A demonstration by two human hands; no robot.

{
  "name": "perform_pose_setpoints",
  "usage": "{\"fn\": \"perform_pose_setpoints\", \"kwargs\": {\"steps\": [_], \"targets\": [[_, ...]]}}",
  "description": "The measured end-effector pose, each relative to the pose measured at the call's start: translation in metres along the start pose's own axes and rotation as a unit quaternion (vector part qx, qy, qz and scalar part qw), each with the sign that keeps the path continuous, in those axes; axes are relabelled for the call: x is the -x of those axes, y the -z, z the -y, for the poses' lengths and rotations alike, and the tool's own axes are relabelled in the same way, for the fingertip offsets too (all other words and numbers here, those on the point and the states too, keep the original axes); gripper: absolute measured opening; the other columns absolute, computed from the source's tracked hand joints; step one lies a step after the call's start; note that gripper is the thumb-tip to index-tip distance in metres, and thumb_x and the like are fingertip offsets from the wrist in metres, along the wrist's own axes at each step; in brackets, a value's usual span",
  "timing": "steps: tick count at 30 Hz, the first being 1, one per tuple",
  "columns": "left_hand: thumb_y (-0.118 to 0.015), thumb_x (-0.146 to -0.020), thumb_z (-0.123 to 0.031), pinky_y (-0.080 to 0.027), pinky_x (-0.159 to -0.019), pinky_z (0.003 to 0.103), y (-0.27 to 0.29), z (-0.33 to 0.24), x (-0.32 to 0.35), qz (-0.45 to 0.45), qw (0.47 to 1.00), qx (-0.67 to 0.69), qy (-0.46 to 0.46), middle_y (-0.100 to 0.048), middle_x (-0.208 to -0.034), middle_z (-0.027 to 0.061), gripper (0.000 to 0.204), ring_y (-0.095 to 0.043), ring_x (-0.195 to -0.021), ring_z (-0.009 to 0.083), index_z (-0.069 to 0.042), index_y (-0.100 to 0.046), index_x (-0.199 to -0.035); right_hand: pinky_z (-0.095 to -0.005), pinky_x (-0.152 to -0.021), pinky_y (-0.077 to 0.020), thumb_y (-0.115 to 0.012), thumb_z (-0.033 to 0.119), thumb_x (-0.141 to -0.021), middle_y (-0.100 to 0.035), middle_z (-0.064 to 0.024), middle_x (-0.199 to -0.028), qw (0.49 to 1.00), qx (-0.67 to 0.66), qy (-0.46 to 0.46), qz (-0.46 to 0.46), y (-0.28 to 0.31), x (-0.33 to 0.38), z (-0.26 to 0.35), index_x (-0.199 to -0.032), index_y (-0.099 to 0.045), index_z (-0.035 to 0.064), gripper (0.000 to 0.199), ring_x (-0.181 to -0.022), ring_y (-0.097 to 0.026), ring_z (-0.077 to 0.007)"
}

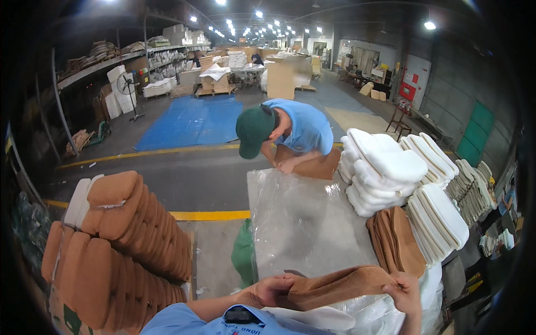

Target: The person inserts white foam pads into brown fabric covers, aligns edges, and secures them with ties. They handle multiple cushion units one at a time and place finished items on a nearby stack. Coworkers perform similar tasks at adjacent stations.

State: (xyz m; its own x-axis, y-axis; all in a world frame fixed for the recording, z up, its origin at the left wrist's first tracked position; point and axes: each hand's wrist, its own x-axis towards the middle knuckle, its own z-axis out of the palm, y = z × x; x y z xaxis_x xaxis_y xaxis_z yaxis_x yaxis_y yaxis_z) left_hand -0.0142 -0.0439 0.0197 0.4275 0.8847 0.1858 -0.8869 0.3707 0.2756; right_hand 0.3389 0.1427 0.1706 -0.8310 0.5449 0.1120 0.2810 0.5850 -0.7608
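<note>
As held: brown cover (335, 286), L hand (272, 290) gripping, R hand (405, 291) pinching.

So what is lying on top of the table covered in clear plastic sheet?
On the plastic-covered table: a stack of white foam pads, a pile of folded brown fabric covers, and a co-worker's brown piece. The tabletop itself is hidden beneath the sheet.

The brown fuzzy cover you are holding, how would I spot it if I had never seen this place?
Start at the plastic-covered worktable in the middle. At its near edge, the left hand and right hand stretch a long brown fabric cover between them. Unlike the stacked brown covers lying on the table's right side, this one is held up off the table.
</note>
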Motion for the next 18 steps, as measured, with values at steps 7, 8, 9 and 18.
{"fn": "perform_pose_setpoints", "kwargs": {"steps": [7, 8, 9, 18], "targets": [[-0.073, -0.097, -0.038, -0.054, -0.078, 0.030, -0.039, 0.025, -0.013, 0.013, 0.996, -0.062, 0.070, -0.071, -0.100, 0.0044, 0.039, -0.067, -0.090, 0.0143, 0.000, -0.068, -0.105, -0.0364, -0.100, -0.0541, -0.061, 0.024, -0.108, -0.070, -0.0123, -0.124, 0.853, -0.280, -0.173, 0.405, 0.025, -0.105, 0.042, -0.153, -0.048, 0.0040, 0.052, -0.115, -0.066, -0.0207], [-0.070, -0.099, -0.039, -0.052, -0.070, 0.027, -0.044, 0.025, -0.013, -0.004, 0.994, -0.092, 0.050, -0.070, -0.093, 0.0007, 0.036, -0.064, -0.082, 0.0104, -0.003, -0.068, -0.099, -0.0367, -0.099, -0.0548, -0.060, 0.025, -0.109, -0.070, -0.0105, -0.118, 0.873, -0.298, -0.184, 0.339, -0.026, -0.124, 0.037, -0.146, -0.052, 0.0036, 0.044, -0.113, -0.066, -0.0210], [-0.068, -0.101, -0.038, -0.052, -0.069, 0.027, -0.043, 0.022, -0.010, -0.028, 0.992, -0.113, 0.039, -0.069, -0.092, 0.0000, 0.034, -0.064, -0.081, 0.0098, -0.004, -0.068, -0.099, -0.0371, -0.097, -0.0554, -0.058, 0.026, -0.110, -0.069, -0.0087, -0.111, 0.889, -0.313, -0.192, 0.275, -0.084, -0.138, 0.034, -0.139, -0.057, 0.0032, 0.038, -0.110, -0.066, -0.0212], [-0.068, -0.104, -0.025, -0.051, -0.076, 0.021, -0.052, -0.002, 0.056, -0.322, 0.894, -0.311, -0.038, -0.072, -0.101, 0.0000, 0.019, -0.065, -0.091, 0.0051, -0.007, -0.069, -0.110, -0.0258, -0.073, -0.0466, -0.055, 0.040, -0.110, -0.061, 0.0001, -0.089, 0.838, -0.481, -0.203, 0.157, -0.248, -0.118, 0.031, -0.109, -0.056, 0.0074, 0.033, -0.083, -0.056, -0.0081]]}}
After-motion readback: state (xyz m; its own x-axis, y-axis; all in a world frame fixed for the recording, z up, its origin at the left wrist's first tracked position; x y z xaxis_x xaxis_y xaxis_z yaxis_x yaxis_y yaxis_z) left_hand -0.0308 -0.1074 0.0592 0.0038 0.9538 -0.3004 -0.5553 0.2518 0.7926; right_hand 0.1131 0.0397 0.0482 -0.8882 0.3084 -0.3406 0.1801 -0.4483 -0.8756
